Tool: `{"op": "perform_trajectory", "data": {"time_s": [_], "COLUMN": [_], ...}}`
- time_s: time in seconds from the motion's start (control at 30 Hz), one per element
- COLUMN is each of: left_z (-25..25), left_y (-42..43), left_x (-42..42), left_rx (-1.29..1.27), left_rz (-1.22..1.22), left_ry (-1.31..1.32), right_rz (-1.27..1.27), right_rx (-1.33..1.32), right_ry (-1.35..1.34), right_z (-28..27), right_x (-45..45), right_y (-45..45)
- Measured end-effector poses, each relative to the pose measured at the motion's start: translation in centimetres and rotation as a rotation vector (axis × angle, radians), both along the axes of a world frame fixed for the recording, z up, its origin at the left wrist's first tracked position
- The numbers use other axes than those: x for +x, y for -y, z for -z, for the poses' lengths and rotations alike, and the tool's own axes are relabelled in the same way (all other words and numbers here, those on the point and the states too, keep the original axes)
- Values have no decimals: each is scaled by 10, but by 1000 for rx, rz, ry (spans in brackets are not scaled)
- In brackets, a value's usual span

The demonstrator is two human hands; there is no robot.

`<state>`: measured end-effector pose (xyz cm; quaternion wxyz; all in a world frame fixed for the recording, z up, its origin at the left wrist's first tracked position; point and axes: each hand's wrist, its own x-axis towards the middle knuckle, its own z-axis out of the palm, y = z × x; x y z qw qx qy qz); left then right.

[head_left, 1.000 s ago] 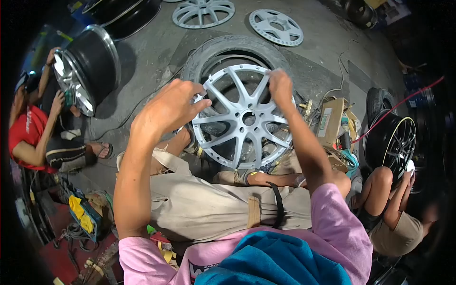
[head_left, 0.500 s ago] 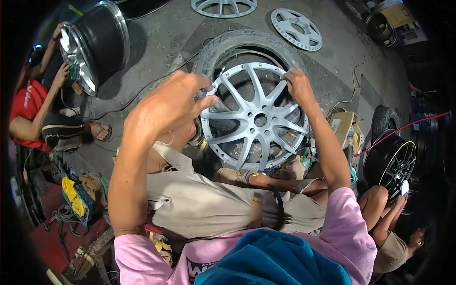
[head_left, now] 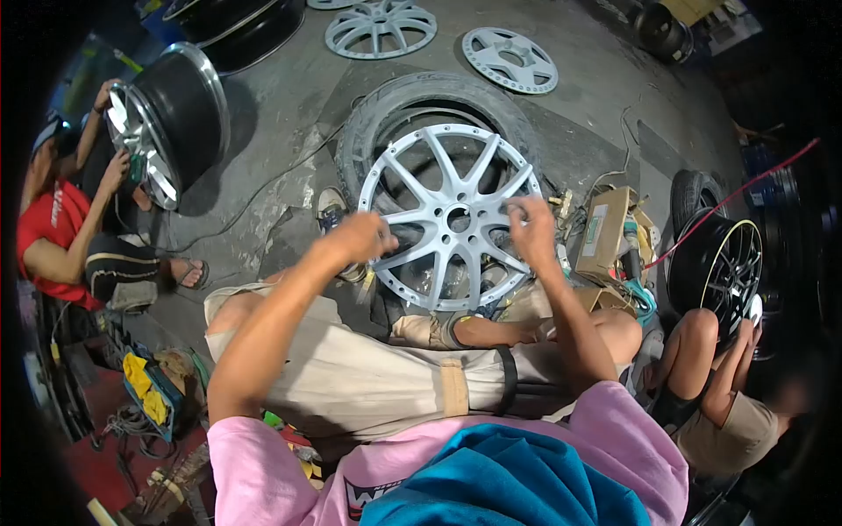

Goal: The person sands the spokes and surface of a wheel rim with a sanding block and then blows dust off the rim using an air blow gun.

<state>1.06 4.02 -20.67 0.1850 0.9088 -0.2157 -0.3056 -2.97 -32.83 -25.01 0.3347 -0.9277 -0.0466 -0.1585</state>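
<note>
A pale grey multi-spoke wheel face (head_left: 458, 188) leans over a dusty tyre (head_left: 355, 145) in front of me. My left hand (head_left: 360, 237) is at the left edge of the wheel face, its fingers curled and slightly blurred. Over the right-hand spokes, close to the rim, my right hand (head_left: 532, 230) is closed with thumb and fingers drawn together. The fingertips of both hands look grey. Whether either hand grips the wheel or a small item is hidden.
Two more grey wheel faces (head_left: 381, 31) (head_left: 510, 60) lie on the floor beyond. At left, a person in a red shirt (head_left: 63, 223) works on a polished wheel (head_left: 180, 123). An open cardboard box (head_left: 605, 232) stands at right, near another person (head_left: 724, 430) with a black wheel (head_left: 702, 263).
Both hands have come lower and nearer to me along the wheel face, the left one moving down its left edge. The wheel's spokes lie at a different angle, and the camera view has shifted.
</note>
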Motion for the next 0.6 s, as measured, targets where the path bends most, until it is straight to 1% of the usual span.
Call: {"op": "perform_trajectory", "data": {"time_s": [0.03,0.07,0.13,0.17,0.2,0.27,0.3,0.33,0.4,0.43,0.47,0.57,0.6], "left_z": [25,39,63,77,88,102,98,90,89,94,112,99,114], "left_y": [4,9,21,26,32,43,49,53,52,49,42,37,31], "left_x": [-16,-31,-48,-51,-51,-49,-48,-45,-37,-32,-28,-13,-3], "left_rx": [12,55,103,105,104,105,108,107,108,103,100,123,143], "left_rz": [72,82,98,99,102,89,63,-18,32,71,90,152,154], "left_ry": [6,9,20,35,49,17,-22,-99,-85,-77,-24,-14,-22], "right_rz": [74,76,58,30,-13,76,136,143,123,134,126,118,120], "right_rx": [35,-19,-29,-46,-44,-33,-26,-20,119,122,145,130,145], "right_ry": [-56,-81,-89,-104,-56,-157,-208,-207,-226,-218,-247,-306,-372], "right_z": [-7,1,21,33,48,62,66,68,66,62,57,59,59], "right_x": [1,3,-4,-5,-8,-15,-16,-17,-16,-18,-22,-38,-47], "right_y": [18,40,61,67,66,51,46,46,48,48,47,45,43]}}
